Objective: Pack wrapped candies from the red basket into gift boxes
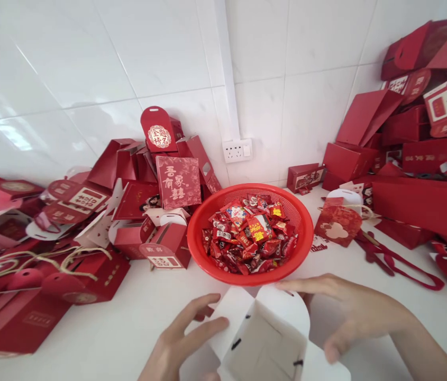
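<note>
An opened paper gift box lies low in the middle, its pale inside facing me and its white flaps spread outward. Dark slots show near its corners. My left hand is at the left flap, with one digit laid on it and the other fingers bent beside it. My right hand reaches over from the right. One fingertip rests on the far flap's edge, other fingers pass behind that flap, and the thumb is by the right flap. Just beyond the box stands a red plastic basket heaped with red-wrapped candies.
Red gift boxes crowd the left, some with rope handles. More red boxes are piled on the right, near a dark red ribbon. A small decorated box is right of the basket. A socket is on the tiled wall behind.
</note>
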The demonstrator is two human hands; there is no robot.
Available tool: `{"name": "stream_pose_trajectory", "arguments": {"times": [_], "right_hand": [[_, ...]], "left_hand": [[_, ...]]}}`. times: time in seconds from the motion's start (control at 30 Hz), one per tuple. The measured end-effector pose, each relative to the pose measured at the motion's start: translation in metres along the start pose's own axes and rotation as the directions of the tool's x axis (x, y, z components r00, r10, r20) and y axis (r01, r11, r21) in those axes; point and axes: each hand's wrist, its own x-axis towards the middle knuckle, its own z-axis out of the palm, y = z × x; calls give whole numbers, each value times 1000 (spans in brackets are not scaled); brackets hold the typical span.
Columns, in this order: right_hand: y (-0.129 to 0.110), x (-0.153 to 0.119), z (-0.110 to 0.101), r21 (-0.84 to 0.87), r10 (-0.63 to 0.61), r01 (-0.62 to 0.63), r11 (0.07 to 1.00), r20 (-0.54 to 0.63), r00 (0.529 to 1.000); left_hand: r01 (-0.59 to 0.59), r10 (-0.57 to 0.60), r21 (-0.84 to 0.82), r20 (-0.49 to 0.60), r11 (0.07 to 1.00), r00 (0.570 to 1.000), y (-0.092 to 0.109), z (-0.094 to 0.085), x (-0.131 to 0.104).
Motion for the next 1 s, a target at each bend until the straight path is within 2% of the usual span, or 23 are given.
{"name": "stream_pose_trajectory", "arguments": {"times": [0.07,0.13,0.2,0.27,0.3,0.37,0.43,0.5,0.53,0.57,0.63,0.67,0.73,0.8,0.87,0.9,0.97,1.0], "right_hand": [[2,-2,-3,17,-80,82,996,-109,991],[3,-2,-5,1,-139,144,990,-263,955],[1,1,-8,-40,-166,165,985,-440,882],[-4,9,-15,-102,-161,124,987,-592,790],[-7,16,-19,-142,-165,95,985,-638,752],[-14,33,-31,-259,-208,42,965,-660,722],[-18,55,-45,-392,-243,3,920,-562,791],[-19,79,-57,-491,-128,-148,858,-485,865],[-17,91,-62,-565,-45,-223,795,-420,906],[-15,101,-66,-595,54,-312,741,-411,910],[-9,117,-70,-601,104,-361,713,-419,902],[-6,122,-70,-591,104,-362,721,-425,899],[-2,127,-70,-571,75,-320,756,-411,908],[-1,126,-71,-492,31,-225,841,-372,928],[-1,122,-71,-274,-37,-61,960,-338,940],[-1,120,-72,-131,-69,25,991,-340,938],[-1,117,-73,115,-98,153,981,-386,917],[-1,116,-74,181,-91,185,966,-429,899]], "left_hand": [[-68,70,36,-44,997,997,-3,-6,8],[-129,132,61,-50,990,990,-5,-15,20],[-185,187,59,-27,981,982,-6,-23,38],[-218,219,13,-9,976,976,-6,-27,60],[-225,225,-22,14,974,974,-6,-28,74],[-209,213,-82,43,974,976,-6,-23,101],[-211,224,-114,120,971,967,-8,-12,129],[-209,229,-107,224,972,947,-11,1,152],[-192,206,-76,303,978,930,-12,7,161],[-203,208,-55,405,978,890,-12,12,168],[-214,182,-9,564,977,805,-13,18,177],[-213,168,2,611,977,774,-13,20,179],[-190,138,13,636,982,760,-13,20,179],[-162,117,17,617,987,778,-13,18,177],[-141,99,22,606,990,789,-13,17,175],[-131,90,24,603,991,793,-13,17,174],[-109,71,26,598,994,799,-13,17,174],[-100,63,31,593,994,803,-13,17,174]]}}
